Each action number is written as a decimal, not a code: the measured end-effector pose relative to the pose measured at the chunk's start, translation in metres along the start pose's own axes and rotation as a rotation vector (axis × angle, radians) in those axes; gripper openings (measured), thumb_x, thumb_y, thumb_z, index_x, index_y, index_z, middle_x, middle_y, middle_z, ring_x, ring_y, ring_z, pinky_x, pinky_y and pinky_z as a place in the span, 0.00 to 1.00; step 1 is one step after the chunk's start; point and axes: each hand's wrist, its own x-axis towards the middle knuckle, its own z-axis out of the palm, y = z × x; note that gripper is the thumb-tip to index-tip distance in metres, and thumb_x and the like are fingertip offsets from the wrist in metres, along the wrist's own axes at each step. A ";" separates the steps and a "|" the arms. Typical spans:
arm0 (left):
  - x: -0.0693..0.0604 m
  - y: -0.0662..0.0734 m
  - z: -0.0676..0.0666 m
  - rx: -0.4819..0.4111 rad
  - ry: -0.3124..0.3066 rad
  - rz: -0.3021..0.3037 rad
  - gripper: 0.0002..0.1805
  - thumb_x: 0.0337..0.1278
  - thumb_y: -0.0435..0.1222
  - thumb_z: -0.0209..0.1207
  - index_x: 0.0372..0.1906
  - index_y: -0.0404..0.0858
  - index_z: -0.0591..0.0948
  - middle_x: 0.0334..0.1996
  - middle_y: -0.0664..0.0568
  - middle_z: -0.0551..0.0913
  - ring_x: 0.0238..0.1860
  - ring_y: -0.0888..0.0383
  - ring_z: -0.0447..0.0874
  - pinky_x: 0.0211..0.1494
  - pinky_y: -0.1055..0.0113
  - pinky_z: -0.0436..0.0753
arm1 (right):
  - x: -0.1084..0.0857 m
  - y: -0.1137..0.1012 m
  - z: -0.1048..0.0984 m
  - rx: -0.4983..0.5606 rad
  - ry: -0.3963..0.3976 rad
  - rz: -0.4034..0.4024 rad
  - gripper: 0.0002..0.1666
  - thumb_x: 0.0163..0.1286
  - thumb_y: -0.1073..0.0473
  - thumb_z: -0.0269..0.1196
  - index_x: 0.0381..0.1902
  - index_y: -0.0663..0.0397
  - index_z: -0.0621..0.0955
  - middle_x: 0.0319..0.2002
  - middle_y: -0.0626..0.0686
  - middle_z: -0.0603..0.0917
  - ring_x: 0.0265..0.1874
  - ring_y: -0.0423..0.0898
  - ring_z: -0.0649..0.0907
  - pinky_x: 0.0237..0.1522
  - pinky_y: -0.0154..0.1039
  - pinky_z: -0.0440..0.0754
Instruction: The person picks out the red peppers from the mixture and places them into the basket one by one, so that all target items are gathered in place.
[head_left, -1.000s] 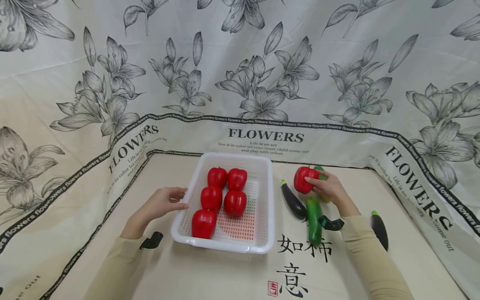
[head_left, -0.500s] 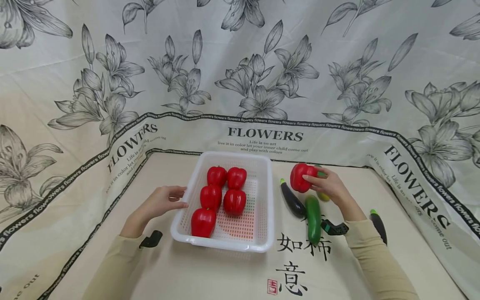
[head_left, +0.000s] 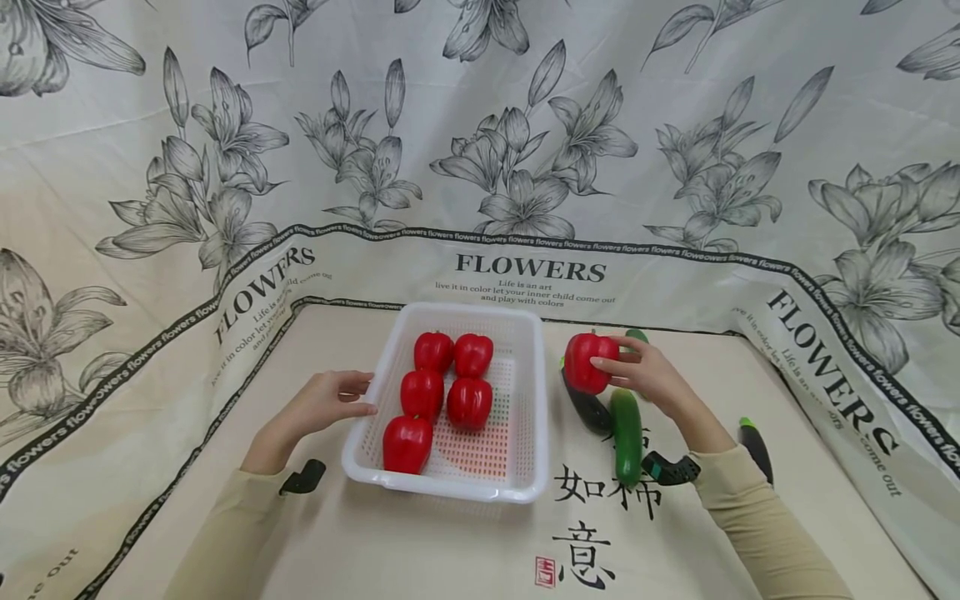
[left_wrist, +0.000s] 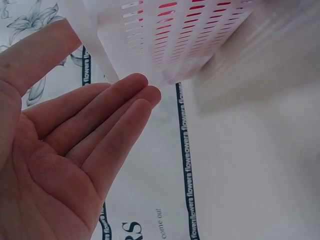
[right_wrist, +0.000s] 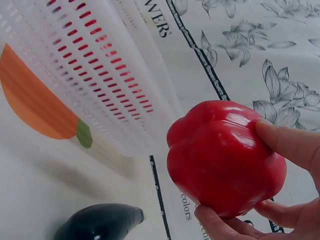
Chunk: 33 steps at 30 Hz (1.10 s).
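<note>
My right hand (head_left: 654, 375) holds a red bell pepper (head_left: 588, 362) between thumb and fingers, just right of the white plastic basket (head_left: 442, 492). In the right wrist view that bell pepper (right_wrist: 222, 160) is clear of the table. Several other red bell peppers (head_left: 407, 446) sit inside the basket, mostly along its left half. At the basket's left side is my left hand (head_left: 326, 404), fingers extended and holding nothing. The left wrist view has its thumb (left_wrist: 45, 57) against the basket's rim, with the other fingers near the wall.
Below the held pepper lies a dark eggplant (head_left: 592, 414), partly covered from view. A cucumber (head_left: 627, 437) lies beside it, and a green item (head_left: 636, 336) shows behind my right hand. Another eggplant (head_left: 756, 450) is by my right sleeve. Flower-printed cloth (head_left: 525, 183) rises behind the table.
My right hand has carried the red bell pepper leftward, nearer the basket, and it now overlaps the eggplant's upper end in the head view. My left hand keeps its place.
</note>
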 end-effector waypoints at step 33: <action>0.000 0.002 -0.001 0.003 -0.005 0.016 0.34 0.49 0.44 0.69 0.59 0.31 0.75 0.51 0.41 0.83 0.51 0.45 0.82 0.52 0.54 0.83 | -0.020 -0.058 0.042 -0.060 -0.265 -0.053 0.43 0.61 0.48 0.66 0.64 0.67 0.61 0.56 0.68 0.73 0.46 0.52 0.82 0.48 0.45 0.85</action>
